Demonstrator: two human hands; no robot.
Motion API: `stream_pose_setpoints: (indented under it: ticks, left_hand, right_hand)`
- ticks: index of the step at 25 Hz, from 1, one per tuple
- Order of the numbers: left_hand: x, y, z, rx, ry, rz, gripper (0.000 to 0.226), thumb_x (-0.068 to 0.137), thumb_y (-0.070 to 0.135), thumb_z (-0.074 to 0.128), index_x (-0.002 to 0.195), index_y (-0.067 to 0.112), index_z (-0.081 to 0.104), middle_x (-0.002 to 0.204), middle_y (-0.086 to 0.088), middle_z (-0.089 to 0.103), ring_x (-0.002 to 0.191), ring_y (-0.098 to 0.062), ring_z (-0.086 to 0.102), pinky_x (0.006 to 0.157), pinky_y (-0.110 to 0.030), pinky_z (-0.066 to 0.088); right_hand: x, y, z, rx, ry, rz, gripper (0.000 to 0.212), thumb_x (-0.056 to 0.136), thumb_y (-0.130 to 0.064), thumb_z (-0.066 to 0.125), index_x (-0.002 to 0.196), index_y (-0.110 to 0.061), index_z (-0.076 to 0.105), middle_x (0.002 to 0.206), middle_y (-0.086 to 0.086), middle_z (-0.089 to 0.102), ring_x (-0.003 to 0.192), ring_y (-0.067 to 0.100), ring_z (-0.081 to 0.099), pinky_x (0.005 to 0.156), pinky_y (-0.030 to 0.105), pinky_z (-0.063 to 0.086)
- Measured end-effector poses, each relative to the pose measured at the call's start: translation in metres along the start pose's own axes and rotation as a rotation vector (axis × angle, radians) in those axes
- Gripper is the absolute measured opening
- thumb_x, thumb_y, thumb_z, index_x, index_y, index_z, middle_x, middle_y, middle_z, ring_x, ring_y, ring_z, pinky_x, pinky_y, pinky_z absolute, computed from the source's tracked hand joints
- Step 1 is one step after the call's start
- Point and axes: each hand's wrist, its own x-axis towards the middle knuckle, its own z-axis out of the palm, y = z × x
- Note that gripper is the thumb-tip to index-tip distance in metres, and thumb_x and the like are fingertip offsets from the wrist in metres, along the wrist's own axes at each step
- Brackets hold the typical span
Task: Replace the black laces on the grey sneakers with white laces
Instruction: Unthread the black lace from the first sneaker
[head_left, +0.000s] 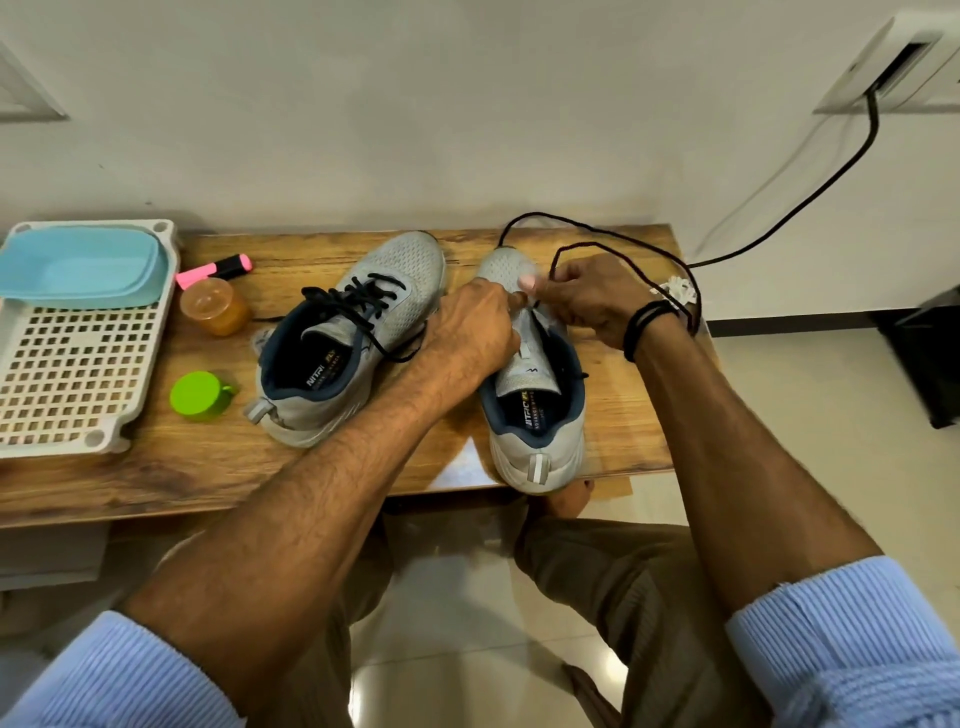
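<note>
Hands: left hand (475, 327) curled over the forefoot of the sneaker (535, 415), likely bracing it against the pull; right hand (587, 301) pinching the black lace (530, 214), which loops slack above the toe, apparently coming out of the eyelets. This sneaker sits heel-out at the counter (208, 467) edge. Second sneaker (358, 332) alongside, laced black. White laces (678, 291) bundled behind the right wrist, handy for re-threading.

Bare table (208, 478) front; jar (214, 306), cap (200, 396) beside laced sneaker (395, 270).

Blue ribbed sleeves (119, 670), black wristbands (644, 322), khaki trousers (613, 571).
</note>
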Motion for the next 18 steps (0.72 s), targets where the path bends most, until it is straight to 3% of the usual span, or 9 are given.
stream_pose_setpoints:
  ticks: [2, 4, 6, 8, 10, 12, 14, 16, 18]
  left_hand:
    - [0.001, -0.002, -0.001, 0.0, 0.01, -0.001, 0.043, 0.092, 0.019, 0.057, 0.135, 0.024, 0.061, 0.118, -0.01, 0.059, 0.104, -0.028, 0.061, 0.087, -0.038, 0.053]
    - [0.001, -0.001, -0.002, 0.026, -0.001, 0.025, 0.045, 0.093, 0.017, 0.057, 0.138, 0.027, 0.059, 0.118, -0.011, 0.058, 0.104, -0.028, 0.06, 0.086, -0.038, 0.052]
    - [-0.001, 0.001, -0.004, 0.048, -0.009, 0.041, 0.048, 0.096, 0.017, 0.053, 0.142, 0.028, 0.054, 0.12, -0.013, 0.057, 0.106, -0.03, 0.059, 0.085, -0.038, 0.05]
    - [-0.004, 0.0, -0.004, 0.052, -0.014, 0.049, 0.047, 0.097, 0.018, 0.049, 0.143, 0.029, 0.053, 0.123, -0.013, 0.057, 0.108, -0.031, 0.059, 0.085, -0.038, 0.049]
    - [-0.009, -0.003, -0.001, 0.022, -0.027, 0.043, 0.05, 0.094, 0.016, 0.052, 0.142, 0.032, 0.055, 0.127, -0.011, 0.057, 0.11, -0.031, 0.059, 0.091, -0.038, 0.051]
    - [-0.009, -0.005, -0.002, -0.022, -0.021, 0.013, 0.052, 0.092, 0.015, 0.054, 0.141, 0.031, 0.055, 0.13, -0.012, 0.058, 0.112, -0.03, 0.06, 0.095, -0.038, 0.05]
    - [-0.007, -0.003, -0.003, -0.026, -0.007, -0.004, 0.052, 0.092, 0.015, 0.055, 0.142, 0.029, 0.054, 0.131, -0.013, 0.057, 0.114, -0.029, 0.06, 0.096, -0.038, 0.049]
    - [-0.006, -0.002, -0.002, -0.032, 0.0, -0.009, 0.051, 0.092, 0.015, 0.056, 0.141, 0.029, 0.056, 0.129, -0.013, 0.059, 0.112, -0.029, 0.061, 0.095, -0.038, 0.049]
    - [-0.004, -0.003, -0.001, -0.06, 0.007, -0.022, 0.046, 0.09, 0.017, 0.058, 0.135, 0.025, 0.062, 0.12, -0.011, 0.063, 0.105, -0.028, 0.063, 0.09, -0.037, 0.051]
  right_hand:
    - [-0.007, -0.004, -0.001, -0.098, -0.115, -0.009, 0.025, 0.079, -0.021, 0.082, 0.07, -0.01, 0.061, 0.074, 0.009, 0.061, 0.067, 0.016, 0.051, 0.062, 0.03, 0.046]
    - [-0.009, -0.009, 0.004, -0.215, -0.015, -0.045, 0.024, 0.082, -0.022, 0.079, 0.07, -0.006, 0.065, 0.08, 0.009, 0.069, 0.071, 0.015, 0.059, 0.066, 0.03, 0.05]
    - [-0.011, -0.015, 0.006, -0.321, 0.348, -0.121, 0.026, 0.088, -0.03, 0.073, 0.079, -0.005, 0.071, 0.09, 0.007, 0.073, 0.081, 0.017, 0.065, 0.07, 0.029, 0.047]
    - [-0.013, -0.021, -0.015, -0.233, 0.84, -0.187, 0.026, 0.094, -0.028, 0.064, 0.096, -0.003, 0.071, 0.105, 0.01, 0.071, 0.101, 0.026, 0.064, 0.079, 0.03, 0.04]
    - [-0.007, -0.012, -0.043, -0.101, 1.015, -0.169, 0.032, 0.095, -0.034, 0.061, 0.101, -0.004, 0.069, 0.109, 0.012, 0.07, 0.107, 0.029, 0.062, 0.084, 0.027, 0.037]
    - [-0.005, -0.001, -0.045, -0.101, 0.778, -0.094, 0.044, 0.086, -0.052, 0.064, 0.087, -0.008, 0.07, 0.09, 0.011, 0.072, 0.089, 0.028, 0.067, 0.079, 0.031, 0.045]
    - [-0.003, 0.003, -0.035, -0.003, 0.447, -0.04, 0.05, 0.074, -0.061, 0.073, 0.068, -0.013, 0.061, 0.067, 0.006, 0.063, 0.061, 0.022, 0.059, 0.06, 0.033, 0.049]
    - [-0.009, -0.007, -0.02, 0.048, 0.123, 0.074, 0.043, 0.075, -0.051, 0.079, 0.073, -0.011, 0.063, 0.064, 0.006, 0.058, 0.057, 0.017, 0.049, 0.053, 0.028, 0.043]
    - [-0.014, -0.016, -0.008, -0.07, -0.061, 0.165, 0.043, 0.074, -0.047, 0.08, 0.081, -0.008, 0.066, 0.063, 0.005, 0.059, 0.057, 0.015, 0.049, 0.057, 0.028, 0.043]
